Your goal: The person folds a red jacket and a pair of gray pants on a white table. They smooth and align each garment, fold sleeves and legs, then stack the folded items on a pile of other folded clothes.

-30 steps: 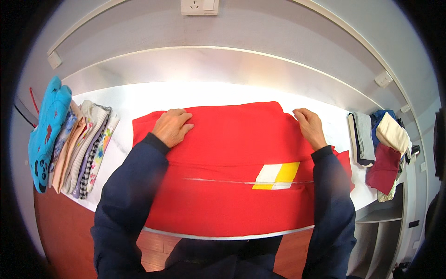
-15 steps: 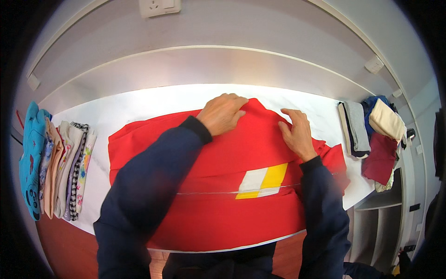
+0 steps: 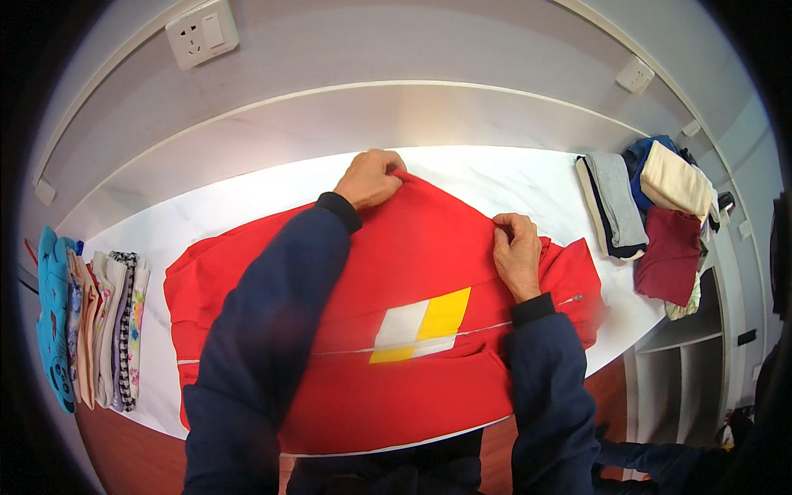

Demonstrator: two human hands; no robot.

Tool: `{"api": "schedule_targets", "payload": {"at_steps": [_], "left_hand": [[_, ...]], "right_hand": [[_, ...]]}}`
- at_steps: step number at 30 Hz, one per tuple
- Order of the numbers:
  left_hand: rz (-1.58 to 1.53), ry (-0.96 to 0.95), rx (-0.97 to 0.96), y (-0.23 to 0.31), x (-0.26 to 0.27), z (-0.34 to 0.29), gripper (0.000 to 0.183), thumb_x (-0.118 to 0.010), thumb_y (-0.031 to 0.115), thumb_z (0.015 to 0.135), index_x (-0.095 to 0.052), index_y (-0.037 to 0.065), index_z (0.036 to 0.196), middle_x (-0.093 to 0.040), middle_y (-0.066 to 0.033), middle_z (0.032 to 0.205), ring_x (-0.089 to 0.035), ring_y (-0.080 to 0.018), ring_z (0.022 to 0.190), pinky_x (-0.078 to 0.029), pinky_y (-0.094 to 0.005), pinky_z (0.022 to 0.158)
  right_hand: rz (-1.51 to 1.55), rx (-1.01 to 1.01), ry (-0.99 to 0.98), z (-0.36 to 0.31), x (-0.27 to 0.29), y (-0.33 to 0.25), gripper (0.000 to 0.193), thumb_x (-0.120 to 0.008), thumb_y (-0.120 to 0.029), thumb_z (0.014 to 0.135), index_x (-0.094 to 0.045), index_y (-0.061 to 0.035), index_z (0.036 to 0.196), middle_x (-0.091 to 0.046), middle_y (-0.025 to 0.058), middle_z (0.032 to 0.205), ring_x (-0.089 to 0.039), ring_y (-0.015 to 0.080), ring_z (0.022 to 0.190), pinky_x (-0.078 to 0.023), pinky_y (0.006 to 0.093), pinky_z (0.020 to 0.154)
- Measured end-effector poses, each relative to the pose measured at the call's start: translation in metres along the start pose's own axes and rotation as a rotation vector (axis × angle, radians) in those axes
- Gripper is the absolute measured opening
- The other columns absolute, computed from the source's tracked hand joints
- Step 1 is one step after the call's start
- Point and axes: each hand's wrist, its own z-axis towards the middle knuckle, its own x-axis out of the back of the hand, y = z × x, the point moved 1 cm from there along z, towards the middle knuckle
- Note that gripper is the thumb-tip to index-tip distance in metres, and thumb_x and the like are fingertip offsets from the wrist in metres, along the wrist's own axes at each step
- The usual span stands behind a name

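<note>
A large red garment [image 3: 429, 264] with a white and yellow patch [image 3: 421, 324] lies spread on the white table [image 3: 247, 198]. My left hand [image 3: 370, 177] reaches across to the garment's far edge and grips the red cloth there, its dark blue sleeve lying over the garment. My right hand [image 3: 518, 254] pinches the cloth at the right side, near a zip end. Both hands are closed on fabric.
A row of folded small clothes [image 3: 99, 326] lies at the table's left end, with a blue item outermost. A heap of folded clothes [image 3: 652, 206] in grey, cream, blue and dark red sits at the right end. A wall socket [image 3: 202, 31] is above; shelves stand at right.
My left hand has swung from the garment's left shoulder across to the far middle edge, pulling red cloth with it. My right hand stayed at the right side. The view shifted slightly.
</note>
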Motion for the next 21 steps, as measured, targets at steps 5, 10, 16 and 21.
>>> {"api": "schedule_targets", "payload": {"at_steps": [5, 10, 16, 21], "left_hand": [[-0.021, 0.013, 0.033, 0.003, -0.005, -0.003, 0.024, -0.070, 0.015, 0.084, -0.068, 0.000, 0.103, -0.070, -0.0177, 0.091, -0.066, -0.0293, 0.085, -0.052, -0.0375, 0.079], [0.239, -0.038, -0.010, 0.002, 0.018, -0.024, 0.040, -0.072, 0.026, 0.089, -0.065, 0.001, 0.118, -0.071, -0.0230, 0.105, -0.067, -0.0397, 0.099, -0.053, -0.0439, 0.087], [0.506, -0.094, -0.021, -0.028, 0.077, -0.093, 0.038, -0.071, 0.027, 0.090, -0.066, 0.001, 0.119, -0.067, -0.0195, 0.114, -0.062, -0.0372, 0.109, -0.050, -0.0441, 0.095], [0.567, -0.093, 0.023, -0.054, 0.131, -0.158, 0.038, -0.071, 0.026, 0.089, -0.067, 0.003, 0.118, -0.067, -0.0198, 0.113, -0.062, -0.0383, 0.107, -0.050, -0.0451, 0.093]], "right_hand": [[-0.025, 0.029, 0.001, 0.001, -0.001, 0.001, 0.016, -0.064, 0.000, 0.084, -0.068, -0.0030, 0.099, -0.067, 0.0153, 0.096, -0.062, 0.0338, 0.095, -0.050, 0.0425, 0.084], [-0.075, 0.005, -0.093, 0.010, 0.002, 0.002, 0.017, -0.065, -0.004, 0.084, -0.068, -0.0034, 0.101, -0.066, 0.0166, 0.102, -0.062, 0.0343, 0.098, -0.050, 0.0436, 0.088], [-0.039, 0.150, -0.250, 0.045, -0.006, -0.029, 0.022, -0.063, -0.012, 0.088, -0.068, -0.0009, 0.106, -0.072, 0.0204, 0.101, -0.066, 0.0382, 0.097, -0.052, 0.0454, 0.087], [0.045, 0.076, -0.431, 0.071, -0.061, -0.063, 0.028, -0.060, -0.017, 0.091, -0.068, 0.0009, 0.111, -0.071, 0.0233, 0.099, -0.067, 0.0398, 0.093, -0.052, 0.0455, 0.085]]}}
